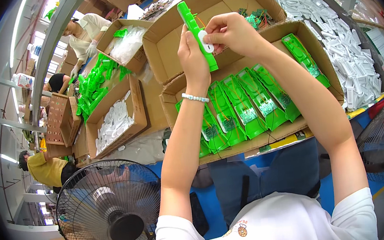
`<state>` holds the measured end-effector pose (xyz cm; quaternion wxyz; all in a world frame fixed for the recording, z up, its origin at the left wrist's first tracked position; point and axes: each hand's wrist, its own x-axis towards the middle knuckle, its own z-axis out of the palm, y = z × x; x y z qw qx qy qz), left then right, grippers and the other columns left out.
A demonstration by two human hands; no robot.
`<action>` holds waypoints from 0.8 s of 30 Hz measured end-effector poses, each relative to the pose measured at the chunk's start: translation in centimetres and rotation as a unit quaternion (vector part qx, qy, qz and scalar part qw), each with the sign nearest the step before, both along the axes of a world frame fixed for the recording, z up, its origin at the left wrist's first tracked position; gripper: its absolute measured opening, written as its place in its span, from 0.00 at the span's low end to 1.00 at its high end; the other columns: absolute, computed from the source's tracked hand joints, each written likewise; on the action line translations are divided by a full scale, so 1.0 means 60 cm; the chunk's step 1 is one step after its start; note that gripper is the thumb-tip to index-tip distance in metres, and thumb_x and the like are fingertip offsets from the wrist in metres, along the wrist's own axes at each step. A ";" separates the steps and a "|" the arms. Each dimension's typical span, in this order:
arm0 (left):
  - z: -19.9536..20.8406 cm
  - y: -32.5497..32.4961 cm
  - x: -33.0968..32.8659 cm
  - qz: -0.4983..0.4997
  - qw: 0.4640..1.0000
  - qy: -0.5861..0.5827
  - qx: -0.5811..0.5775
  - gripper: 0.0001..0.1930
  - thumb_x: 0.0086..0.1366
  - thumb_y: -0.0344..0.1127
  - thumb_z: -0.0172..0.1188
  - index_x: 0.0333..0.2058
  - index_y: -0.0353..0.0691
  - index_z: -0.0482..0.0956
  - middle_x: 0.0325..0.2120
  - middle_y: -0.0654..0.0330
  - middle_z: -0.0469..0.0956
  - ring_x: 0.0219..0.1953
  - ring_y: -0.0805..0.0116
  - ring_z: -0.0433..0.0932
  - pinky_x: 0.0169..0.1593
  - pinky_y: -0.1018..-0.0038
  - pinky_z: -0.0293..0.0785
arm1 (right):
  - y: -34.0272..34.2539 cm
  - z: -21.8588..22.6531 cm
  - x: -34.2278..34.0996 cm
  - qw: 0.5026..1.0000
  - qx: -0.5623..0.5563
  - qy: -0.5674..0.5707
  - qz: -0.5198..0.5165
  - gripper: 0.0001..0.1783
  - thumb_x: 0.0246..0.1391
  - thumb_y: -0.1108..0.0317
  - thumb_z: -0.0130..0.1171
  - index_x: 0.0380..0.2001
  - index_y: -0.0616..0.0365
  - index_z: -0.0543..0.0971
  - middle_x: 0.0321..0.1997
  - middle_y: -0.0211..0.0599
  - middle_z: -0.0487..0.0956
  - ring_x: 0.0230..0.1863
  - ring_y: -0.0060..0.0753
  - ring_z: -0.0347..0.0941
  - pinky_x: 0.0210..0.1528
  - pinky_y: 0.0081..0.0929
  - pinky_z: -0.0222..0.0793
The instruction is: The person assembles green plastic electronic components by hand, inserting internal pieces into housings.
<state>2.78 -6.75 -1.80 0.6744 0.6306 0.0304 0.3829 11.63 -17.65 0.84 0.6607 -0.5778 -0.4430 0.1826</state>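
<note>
In my left hand (pixel 190 57) is a long green plastic housing (pixel 186 15), tilted upright, with the fingers wrapped along its side. My right hand (pixel 234 31) pinches a white rounded plastic piece (pixel 204 40) against the housing's side; whether it is seated there I cannot tell. A thin orange wire shows beside the housing. Below my hands a cardboard box (pixel 321 49) holds several open green housings (pixel 248 114) standing in a row, with circuit boards and orange and black wires inside. One more green housing (pixel 304 58) leans at the box's right end.
A second cardboard box (pixel 162 53) behind holds circuit boards (pixel 258 18). White plastic parts (pixel 353 67) are heaped at the right. Leftward are a box of white pieces (pixel 113 123), loose green housings (pixel 90 90), a standing fan (pixel 108 211) and a gloved co-worker (pixel 84 35).
</note>
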 end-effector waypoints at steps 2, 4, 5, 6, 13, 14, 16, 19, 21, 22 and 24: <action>-0.004 0.003 0.001 0.045 0.997 0.013 0.059 0.21 0.77 0.43 0.37 0.59 0.37 0.66 0.27 0.63 0.75 0.25 0.79 0.73 0.26 0.81 0.74 | -0.001 -0.003 -0.004 1.000 -0.001 0.014 -0.002 0.08 0.53 0.72 0.64 0.30 0.68 0.78 0.24 0.33 0.78 0.23 0.20 0.75 0.26 0.18 0.75; -0.006 -0.001 0.006 0.085 0.989 0.022 0.118 0.21 0.76 0.42 0.36 0.59 0.36 0.66 0.26 0.63 0.75 0.25 0.79 0.73 0.26 0.81 0.74 | -0.004 -0.008 0.000 1.000 -0.010 0.016 -0.001 0.08 0.54 0.71 0.64 0.29 0.66 0.77 0.24 0.34 0.78 0.23 0.20 0.75 0.26 0.18 0.75; -0.007 -0.008 0.009 0.178 0.958 0.033 0.224 0.21 0.76 0.42 0.36 0.59 0.36 0.66 0.26 0.62 0.75 0.25 0.79 0.73 0.26 0.81 0.74 | -0.006 -0.011 0.006 1.000 -0.011 0.013 -0.006 0.08 0.54 0.71 0.64 0.29 0.66 0.77 0.24 0.34 0.78 0.23 0.20 0.75 0.26 0.18 0.75; -0.008 -0.014 0.011 0.269 0.906 0.042 0.326 0.21 0.76 0.41 0.36 0.59 0.36 0.66 0.26 0.61 0.75 0.25 0.78 0.73 0.26 0.80 0.74 | -0.008 -0.013 0.012 0.999 -0.003 0.035 0.005 0.08 0.52 0.72 0.65 0.28 0.67 0.77 0.23 0.35 0.79 0.22 0.20 0.76 0.25 0.18 0.75; 0.014 0.000 -0.016 0.023 0.995 0.090 0.028 0.20 0.76 0.41 0.36 0.57 0.35 0.67 0.27 0.58 0.76 0.29 0.71 0.78 0.31 0.77 0.79 | -0.002 -0.009 0.009 0.998 0.000 0.050 0.047 0.09 0.55 0.70 0.64 0.33 0.67 0.79 0.28 0.36 0.80 0.25 0.21 0.77 0.29 0.19 0.77; 0.015 0.008 -0.017 -0.022 0.997 0.067 -0.018 0.19 0.76 0.41 0.36 0.55 0.35 0.68 0.28 0.58 0.77 0.29 0.71 0.79 0.32 0.77 0.79 | 0.000 -0.006 0.007 0.994 0.012 0.088 0.068 0.10 0.56 0.71 0.63 0.36 0.68 0.79 0.29 0.37 0.80 0.26 0.22 0.78 0.30 0.20 0.78; 0.020 0.015 -0.016 -0.063 0.995 0.043 -0.064 0.19 0.76 0.41 0.37 0.53 0.35 0.69 0.29 0.58 0.77 0.30 0.70 0.79 0.33 0.77 0.80 | 0.004 -0.003 -0.003 0.987 0.036 0.141 0.065 0.10 0.56 0.73 0.61 0.37 0.71 0.79 0.26 0.37 0.80 0.23 0.23 0.78 0.28 0.20 0.79; 0.029 0.012 -0.016 -0.053 0.992 0.040 -0.109 0.19 0.77 0.41 0.36 0.55 0.34 0.68 0.28 0.59 0.77 0.25 0.73 0.77 0.29 0.73 0.79 | 0.005 -0.007 -0.004 0.989 0.039 0.135 0.047 0.11 0.55 0.72 0.62 0.37 0.70 0.80 0.26 0.36 0.80 0.25 0.22 0.78 0.29 0.19 0.78; 0.039 0.006 -0.021 -0.089 0.983 0.038 -0.156 0.18 0.77 0.41 0.36 0.50 0.35 0.71 0.27 0.61 0.76 0.24 0.74 0.76 0.27 0.75 0.77 | 0.005 -0.014 -0.002 0.990 0.038 0.125 0.051 0.10 0.55 0.71 0.63 0.37 0.68 0.80 0.26 0.35 0.80 0.25 0.21 0.78 0.29 0.19 0.78; 0.036 0.011 -0.024 -0.086 0.983 0.038 -0.156 0.18 0.77 0.41 0.36 0.50 0.35 0.71 0.27 0.61 0.76 0.24 0.74 0.76 0.27 0.75 0.77 | 0.006 -0.011 -0.005 0.991 0.037 0.112 0.059 0.10 0.54 0.71 0.64 0.37 0.67 0.81 0.26 0.34 0.80 0.26 0.21 0.78 0.29 0.18 0.77; 0.028 0.023 -0.026 -0.133 0.985 0.014 -0.108 0.18 0.77 0.42 0.36 0.45 0.37 0.72 0.26 0.62 0.76 0.24 0.75 0.75 0.25 0.76 0.74 | 0.005 -0.007 -0.011 0.994 0.037 0.085 0.056 0.10 0.55 0.70 0.64 0.37 0.65 0.81 0.26 0.33 0.80 0.27 0.20 0.76 0.29 0.19 0.76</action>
